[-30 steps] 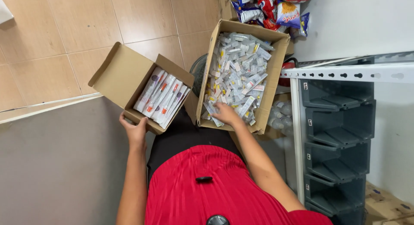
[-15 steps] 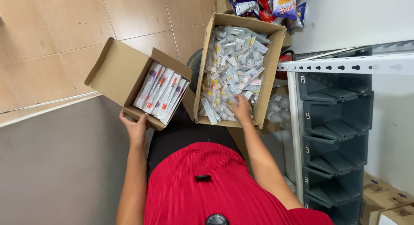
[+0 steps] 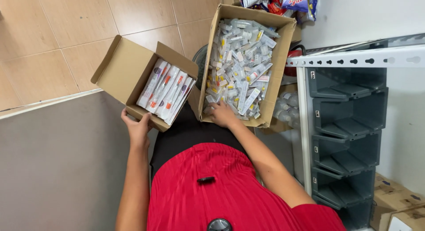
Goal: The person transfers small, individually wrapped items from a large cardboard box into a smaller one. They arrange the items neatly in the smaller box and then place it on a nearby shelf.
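My left hand [image 3: 137, 129] grips the near edge of a small open cardboard box [image 3: 121, 65] that holds a neat row of long white packets with orange and purple marks [image 3: 166, 96]. My right hand [image 3: 222, 114] reaches into the near end of a larger cardboard box [image 3: 283, 49] filled with a loose heap of small clear-wrapped packets [image 3: 241, 67]. Its fingers rest among the packets; whether they hold one is hidden. Both boxes sit above my lap, in front of my red shirt [image 3: 217, 186].
A grey stack of plastic bins [image 3: 347, 138] on a white metal rack [image 3: 354, 60] stands to the right. Snack bags [image 3: 279, 0] lie beyond the big box. Clear bottles [image 3: 285, 111] sit beside it. Cardboard boxes [image 3: 398, 209] are at lower right. Tiled floor [image 3: 66, 31] lies left.
My right hand has moved within the big box, from its near left to the right side and back to the near left. My left hand stays on the small box.
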